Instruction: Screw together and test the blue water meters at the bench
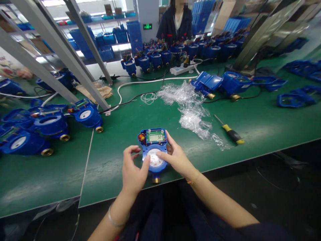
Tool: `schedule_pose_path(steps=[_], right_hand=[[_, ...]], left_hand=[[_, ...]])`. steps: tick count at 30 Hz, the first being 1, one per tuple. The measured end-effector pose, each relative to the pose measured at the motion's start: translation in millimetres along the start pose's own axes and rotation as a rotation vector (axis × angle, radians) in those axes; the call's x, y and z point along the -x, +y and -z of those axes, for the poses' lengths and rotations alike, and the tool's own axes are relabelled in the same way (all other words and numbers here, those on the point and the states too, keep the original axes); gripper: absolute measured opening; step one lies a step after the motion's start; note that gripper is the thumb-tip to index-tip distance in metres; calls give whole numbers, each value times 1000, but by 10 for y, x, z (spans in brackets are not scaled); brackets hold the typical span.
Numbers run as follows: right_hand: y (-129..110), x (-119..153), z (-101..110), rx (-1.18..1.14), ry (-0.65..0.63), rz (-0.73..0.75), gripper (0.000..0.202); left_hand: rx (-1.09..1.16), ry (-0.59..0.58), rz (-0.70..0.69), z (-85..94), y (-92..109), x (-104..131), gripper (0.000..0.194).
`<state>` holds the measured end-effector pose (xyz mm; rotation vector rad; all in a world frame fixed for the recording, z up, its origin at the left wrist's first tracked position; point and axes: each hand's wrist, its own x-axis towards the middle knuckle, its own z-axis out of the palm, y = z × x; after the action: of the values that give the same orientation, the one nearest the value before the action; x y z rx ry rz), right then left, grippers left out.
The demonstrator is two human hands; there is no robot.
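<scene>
A blue water meter [155,170] lies on the green bench in front of me, its brass end pointing towards me. Its upper housing has no cover, so a small lit display [155,137], a circuit board and wires show above the round white dial. My right hand [177,157] grips the meter's right side, thumb over the dial and fingers along the edge. On the other side, my left hand [134,170] is curled around the left edge, its thumb on the dial. Some of its fingertips are partly hidden.
A yellow-black screwdriver [232,134] and crumpled clear plastic bags [193,117] lie to the right. More water meters [86,113] stand at left and along the back. Grey metal posts [85,43] rise at left. A white power strip [183,69] and a co-worker [175,25] are across the bench.
</scene>
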<state>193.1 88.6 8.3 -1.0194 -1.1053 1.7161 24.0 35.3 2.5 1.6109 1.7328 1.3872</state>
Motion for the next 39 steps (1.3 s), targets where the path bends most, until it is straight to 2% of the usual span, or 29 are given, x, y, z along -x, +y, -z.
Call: schedule_pose_path(steps=[4, 8, 10, 15, 20, 26, 32, 39], right_hand=[[44, 4, -52, 56, 8, 52, 116], [17, 5, -58, 116, -17, 60, 114], [4, -3, -46, 126, -33, 65, 112], [9, -32, -24, 121, -53, 68, 111], [19, -36, -19, 191, -43, 91, 107], [27, -38, -19, 215, -31, 111, 106], [23, -34, -10, 220, -40, 126, 105], [34, -77, -1, 221, -69, 128, 103]], left_hand=[[-113, -116, 200, 25, 159, -328, 39], [-189, -189, 274, 69, 268, -422, 32], [-179, -217, 264, 111, 264, -410, 30], [19, -242, 250, 164, 200, -378, 27], [-105, -163, 251, 117, 196, -377, 33], [-41, -242, 255, 129, 166, -375, 28], [-180, -160, 251, 94, 222, -386, 36], [-363, -213, 250, 151, 374, -374, 32]])
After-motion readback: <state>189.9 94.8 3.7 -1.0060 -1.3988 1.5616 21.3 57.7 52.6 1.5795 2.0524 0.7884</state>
